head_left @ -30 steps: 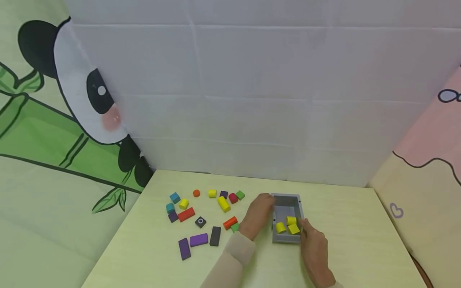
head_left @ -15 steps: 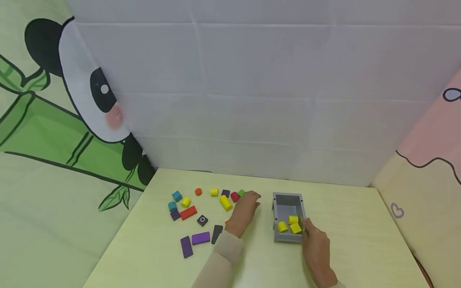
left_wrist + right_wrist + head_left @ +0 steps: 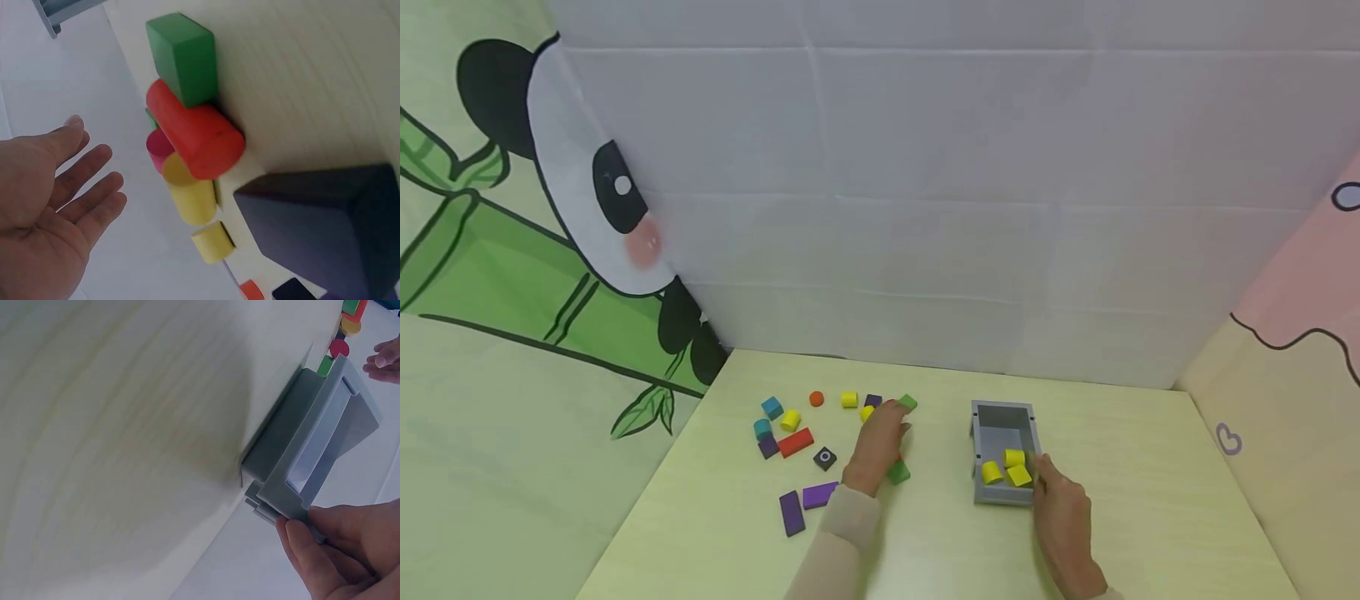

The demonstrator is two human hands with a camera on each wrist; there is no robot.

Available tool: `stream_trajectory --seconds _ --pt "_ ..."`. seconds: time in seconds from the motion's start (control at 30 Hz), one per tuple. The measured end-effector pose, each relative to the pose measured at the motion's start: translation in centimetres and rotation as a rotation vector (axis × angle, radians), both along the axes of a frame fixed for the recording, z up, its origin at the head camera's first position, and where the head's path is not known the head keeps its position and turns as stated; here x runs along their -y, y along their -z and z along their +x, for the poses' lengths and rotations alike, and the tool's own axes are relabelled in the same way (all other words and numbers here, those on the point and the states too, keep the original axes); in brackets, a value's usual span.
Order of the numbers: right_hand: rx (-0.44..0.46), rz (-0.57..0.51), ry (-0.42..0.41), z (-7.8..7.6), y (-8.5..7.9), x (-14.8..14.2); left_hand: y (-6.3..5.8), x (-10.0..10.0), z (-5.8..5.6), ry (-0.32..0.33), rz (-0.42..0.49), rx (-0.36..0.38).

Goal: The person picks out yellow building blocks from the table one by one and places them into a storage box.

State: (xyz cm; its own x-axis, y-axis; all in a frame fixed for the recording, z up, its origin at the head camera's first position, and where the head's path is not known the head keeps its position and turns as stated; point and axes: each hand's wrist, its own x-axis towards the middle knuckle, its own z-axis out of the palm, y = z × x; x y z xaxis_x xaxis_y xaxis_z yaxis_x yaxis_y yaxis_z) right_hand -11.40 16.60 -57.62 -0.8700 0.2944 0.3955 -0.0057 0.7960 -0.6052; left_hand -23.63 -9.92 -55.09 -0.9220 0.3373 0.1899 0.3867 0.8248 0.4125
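My left hand [image 3: 876, 446] is over the loose blocks, its fingers relaxed and holding nothing. In the left wrist view, the hand hovers beside a red cylinder [image 3: 197, 128], a green block [image 3: 181, 59] and a yellow cylinder [image 3: 190, 194]. A black block [image 3: 319, 219] lies close to that camera; the arm hides it in the head view. My right hand [image 3: 1063, 521] grips the near right rim of a grey box [image 3: 1006, 496] between thumb and fingers, as the right wrist view shows. Inside the box are three yellow blocks [image 3: 1014, 458].
Left of the left hand lie a red block [image 3: 796, 442], a dark block with a white ring [image 3: 825, 458], two purple bars [image 3: 792, 513], blue blocks [image 3: 772, 407] and an orange disc [image 3: 816, 399]. A pale cloth wall [image 3: 880, 325] stands behind the table.
My left hand has left the box's left rim and moved left over the loose blocks, with nothing in it. My right hand has stayed on the box's rim.
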Motion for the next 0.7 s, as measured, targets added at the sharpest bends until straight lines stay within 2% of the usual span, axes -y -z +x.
stream_trajectory --seconds 0.2,0.37,0.53,0.7 --pt "-0.022 0.005 -0.011 0.1 0.1 0.0 0.4 1.3 -0.2 -0.005 0.018 -0.023" --pt "-0.063 0.017 -0.023 -0.8 0.0 -0.6 0.8 1.8 -0.8 -0.058 0.016 -0.022" --pt "-0.058 0.020 -0.032 -1.6 0.0 -1.2 1.3 2.0 -1.3 -0.118 -0.012 0.017" --pt "-0.056 0.015 -0.045 -2.4 0.0 -1.6 1.8 2.0 -1.7 -0.147 -0.029 0.057"
